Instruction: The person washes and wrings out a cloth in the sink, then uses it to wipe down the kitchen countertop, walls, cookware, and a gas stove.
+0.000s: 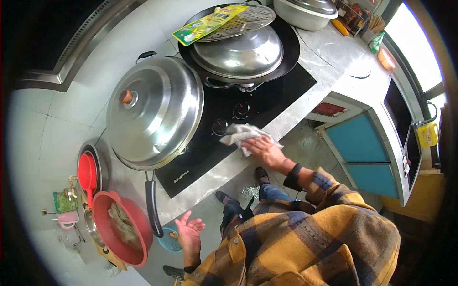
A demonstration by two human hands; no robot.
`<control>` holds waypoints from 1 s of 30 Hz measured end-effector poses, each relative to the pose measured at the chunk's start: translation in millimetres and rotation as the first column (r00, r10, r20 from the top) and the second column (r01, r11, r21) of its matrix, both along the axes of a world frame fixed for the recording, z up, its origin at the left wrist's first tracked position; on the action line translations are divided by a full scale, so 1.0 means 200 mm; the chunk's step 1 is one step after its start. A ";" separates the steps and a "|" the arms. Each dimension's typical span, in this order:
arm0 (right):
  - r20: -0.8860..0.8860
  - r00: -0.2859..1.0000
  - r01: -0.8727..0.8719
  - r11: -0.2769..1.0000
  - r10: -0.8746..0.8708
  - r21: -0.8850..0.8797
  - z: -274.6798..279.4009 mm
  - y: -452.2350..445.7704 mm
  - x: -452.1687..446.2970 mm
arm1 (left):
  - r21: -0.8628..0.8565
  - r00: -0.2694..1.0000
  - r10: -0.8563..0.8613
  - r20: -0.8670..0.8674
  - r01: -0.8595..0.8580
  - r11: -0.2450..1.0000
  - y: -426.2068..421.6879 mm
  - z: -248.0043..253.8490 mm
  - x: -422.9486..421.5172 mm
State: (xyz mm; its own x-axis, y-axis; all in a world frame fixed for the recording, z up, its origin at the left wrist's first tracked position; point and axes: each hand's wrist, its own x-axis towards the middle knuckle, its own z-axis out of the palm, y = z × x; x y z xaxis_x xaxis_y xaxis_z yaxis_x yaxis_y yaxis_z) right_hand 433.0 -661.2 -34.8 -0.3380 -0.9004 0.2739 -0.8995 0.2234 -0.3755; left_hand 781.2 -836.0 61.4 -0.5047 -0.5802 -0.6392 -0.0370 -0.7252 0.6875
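My right hand presses on a white cloth at the front edge of the black gas stove, just beside its two knobs. The fingers lie over the cloth, and part of it bunches out ahead of them. My left hand hangs in the air in front of the counter, palm up with fingers apart, holding nothing. Near it is the black handle of a large pan, which is covered by a domed metal lid with a wooden knob.
A black wok on the far burner carries another metal lid, a perforated steamer plate and a yellow-green packet. At left, a red basin holds a wet cloth. Blue cabinet doors stand at right.
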 end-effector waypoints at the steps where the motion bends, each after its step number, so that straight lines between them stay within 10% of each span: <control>1: -0.028 0.999 0.037 0.999 -0.036 0.036 -0.03 0.08 -0.06 | -0.015 1.000 -0.025 0.006 0.025 1.000 0.04 0.01 -0.06; 6: 0.237 0.856 0.497 0.859 -0.460 -0.128 -0.07 0.38 -0.38 | -0.125 0.989 -0.143 0.042 0.148 0.981 0.13 0.08 -0.24; 11: 0.142 0.688 0.725 0.664 -0.711 -0.184 -0.06 0.34 -0.63 | -0.170 0.971 -0.235 0.034 0.237 0.957 0.10 0.06 -0.30; 21: 0.028 0.940 0.341 0.932 -0.340 -0.122 0.10 0.16 -0.51 | -0.181 0.912 -0.410 -0.005 0.402 0.898 0.03 0.03 -0.42; 26: 0.362 0.868 0.468 0.806 -0.341 -0.363 0.21 -0.06 -0.61 | -0.158 0.898 -0.438 -0.028 0.429 0.889 0.01 -0.01 -0.41; 30: 0.155 0.972 0.216 0.930 -0.176 -0.298 0.08 -0.24 -0.62 | -0.170 0.873 -0.486 -0.034 0.474 0.864 0.02 0.00 -0.42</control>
State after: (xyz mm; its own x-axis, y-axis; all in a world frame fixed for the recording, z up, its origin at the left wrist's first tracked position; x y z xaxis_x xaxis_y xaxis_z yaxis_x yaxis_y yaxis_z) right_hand 309.8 -709.6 -19.5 -0.5480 -0.6889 0.4743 -0.7919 0.2447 -0.5595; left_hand 696.5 -831.9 61.2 -0.7877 -0.3401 -0.5137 -0.2991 -0.5178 0.8015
